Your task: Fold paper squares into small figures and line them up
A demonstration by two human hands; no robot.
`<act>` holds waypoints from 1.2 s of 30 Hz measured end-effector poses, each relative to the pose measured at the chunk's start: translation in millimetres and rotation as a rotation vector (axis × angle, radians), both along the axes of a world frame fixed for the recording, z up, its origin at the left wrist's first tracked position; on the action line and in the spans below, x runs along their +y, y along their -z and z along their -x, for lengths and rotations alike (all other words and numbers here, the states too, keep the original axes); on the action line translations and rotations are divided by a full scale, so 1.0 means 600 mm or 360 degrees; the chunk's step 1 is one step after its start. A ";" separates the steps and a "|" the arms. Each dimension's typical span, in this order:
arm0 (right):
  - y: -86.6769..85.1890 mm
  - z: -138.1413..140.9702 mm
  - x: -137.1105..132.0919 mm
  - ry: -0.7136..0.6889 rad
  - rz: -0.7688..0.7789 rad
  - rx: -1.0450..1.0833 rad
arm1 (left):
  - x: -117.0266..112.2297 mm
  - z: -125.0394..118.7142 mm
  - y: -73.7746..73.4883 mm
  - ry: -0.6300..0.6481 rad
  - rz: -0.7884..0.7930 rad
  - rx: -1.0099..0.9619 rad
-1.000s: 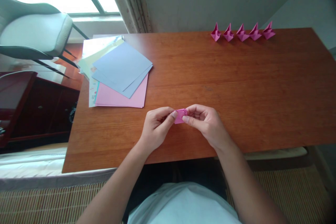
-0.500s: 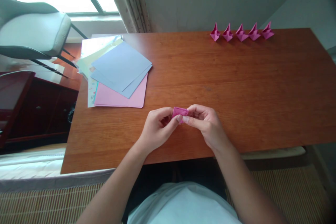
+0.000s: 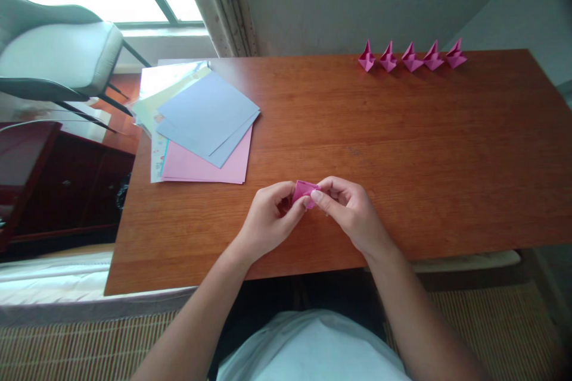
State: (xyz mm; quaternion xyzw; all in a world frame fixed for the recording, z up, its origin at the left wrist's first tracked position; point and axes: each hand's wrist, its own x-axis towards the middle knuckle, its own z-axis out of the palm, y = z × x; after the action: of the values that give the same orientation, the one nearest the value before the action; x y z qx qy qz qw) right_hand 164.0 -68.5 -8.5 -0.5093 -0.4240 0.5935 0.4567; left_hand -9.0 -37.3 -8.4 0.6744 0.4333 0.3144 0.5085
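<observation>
Paper (image 3: 303,189), pink and folded small, is pinched by left hand (image 3: 269,215) and right hand (image 3: 351,209); five origami figures (image 3: 412,61) stand at far edge of the table (image 3: 411,149)

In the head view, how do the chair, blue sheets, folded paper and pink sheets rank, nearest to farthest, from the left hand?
1. Folded paper: pinched in the left hand.
2. Pink sheets: left, beyond the hand.
3. Blue sheets: farther back, partly over pink sheets.
4. Chair: far left.
</observation>
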 end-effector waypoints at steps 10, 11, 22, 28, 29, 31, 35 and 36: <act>0.012 0.015 -0.006 0.0199 -0.0151 0.0028 | 0.000 0.002 -0.004 0.0032 0.0093 -0.0081; 0.012 0.017 -0.007 0.0215 -0.0151 0.0039 | 0.000 0.002 -0.004 0.0036 0.0107 -0.0095; 0.009 0.029 -0.004 0.0198 -0.0136 0.0044 | -0.002 0.010 0.002 0.0005 0.0334 -0.0284; 0.004 0.033 -0.003 0.0183 -0.0186 0.0022 | -0.001 0.015 0.004 -0.0007 0.0402 -0.0380; 0.003 0.033 -0.003 0.0175 -0.0192 0.0030 | 0.000 0.016 0.004 -0.0009 0.0406 -0.0396; 0.002 0.034 -0.002 0.0174 -0.0209 0.0063 | 0.000 0.017 0.003 -0.0010 0.0415 -0.0417; 0.000 0.034 -0.003 0.0172 -0.0213 0.0097 | -0.001 0.016 0.001 0.0008 0.0420 -0.0380; 0.000 0.034 -0.003 0.0164 -0.0204 0.0102 | -0.001 0.014 0.000 0.0005 0.0404 -0.0364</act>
State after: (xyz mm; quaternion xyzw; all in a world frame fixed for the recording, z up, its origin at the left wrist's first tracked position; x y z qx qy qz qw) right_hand 143.6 -70.2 -8.6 -0.4809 -0.4195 0.5567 0.5317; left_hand -17.5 -38.1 -8.3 0.5653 0.4079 0.3310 0.6360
